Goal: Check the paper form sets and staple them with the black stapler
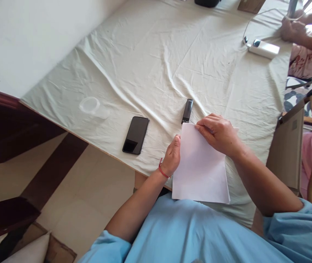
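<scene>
White paper sheets [201, 171] lie in a loose stack at the near edge of the table, close to my body. My left hand [172, 156], with a red string at the wrist, grips the stack's left edge, thumb up and its other fingers mostly hidden. Across the far edge, my right hand [218, 132] has its fingers and thumb closed on the paper near the upper right corner. Just beyond the sheets lies a slim black object [187, 110] that looks like a small stapler. A black phone [135, 135] rests face up to the left of my left hand.
A pale cloth [134, 73] with wrinkles covers the table. On it are a clear round plastic lid or cup [89, 105] and, far right, a white power bank [264, 49] with a cable. Another person's hands [294, 29] are at the far right edge. A chair [289, 142] stands at right.
</scene>
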`<state>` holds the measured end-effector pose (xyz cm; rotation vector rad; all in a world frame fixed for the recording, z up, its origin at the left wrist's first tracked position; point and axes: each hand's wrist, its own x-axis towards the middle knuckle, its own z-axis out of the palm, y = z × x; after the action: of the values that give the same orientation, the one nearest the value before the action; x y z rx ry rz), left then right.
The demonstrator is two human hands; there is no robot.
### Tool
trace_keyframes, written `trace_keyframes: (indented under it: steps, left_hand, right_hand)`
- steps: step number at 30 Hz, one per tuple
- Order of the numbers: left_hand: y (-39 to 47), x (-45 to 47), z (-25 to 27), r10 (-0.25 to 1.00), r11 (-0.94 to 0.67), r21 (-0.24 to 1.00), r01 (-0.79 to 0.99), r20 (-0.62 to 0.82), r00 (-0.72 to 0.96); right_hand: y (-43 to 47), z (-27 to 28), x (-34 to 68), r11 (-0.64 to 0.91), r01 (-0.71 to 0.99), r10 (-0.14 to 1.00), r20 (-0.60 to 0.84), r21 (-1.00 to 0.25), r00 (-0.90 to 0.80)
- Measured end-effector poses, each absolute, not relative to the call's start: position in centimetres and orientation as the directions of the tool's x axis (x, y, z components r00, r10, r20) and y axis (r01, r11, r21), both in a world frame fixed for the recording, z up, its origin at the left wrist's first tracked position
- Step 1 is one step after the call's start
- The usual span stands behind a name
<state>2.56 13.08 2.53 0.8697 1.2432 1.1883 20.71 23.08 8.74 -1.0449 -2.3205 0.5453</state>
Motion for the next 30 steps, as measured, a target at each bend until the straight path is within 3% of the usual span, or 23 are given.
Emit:
trace_keyframes:
  steps: [5, 12, 16, 20, 30]
  left_hand:
    - [12.7, 2.6, 3.5, 0.984, 0.145, 0.986, 0.084, -0.134, -0.119]
    - [12.9, 2.5, 2.3, 0.987, 0.142, 0.984, 0.103, -0.134, -0.085]
    - [14.1, 2.0, 0.8, 0.963, 0.236, 0.970, 0.064, -0.224, -0.153]
    - [15.7, 1.9, -0.2, 0.914, 0.376, 0.926, -0.002, -0.371, -0.165]
    - [18.6, 2.3, 1.7, 0.826, 0.538, 0.839, 0.084, -0.506, -0.247]
  right_hand:
    - [22.8, 8.8, 20.1, 0.652, 0.573, 0.749, 0.305, -0.496, -0.588]
    - [22.8, 9.0, 19.3, 0.625, 0.632, 0.759, 0.167, -0.459, -0.629]
    - [25.2, 8.2, 19.2, 0.451, 0.742, 0.825, -0.084, -0.496, -0.558]
    - [27.8, 6.9, 18.8, 0.273, 0.805, 0.801, -0.338, -0.526, -0.493]
    - [29.5, 4.7, 18.2, 0.141, 0.827, 0.837, -0.381, -0.545, -0.394]
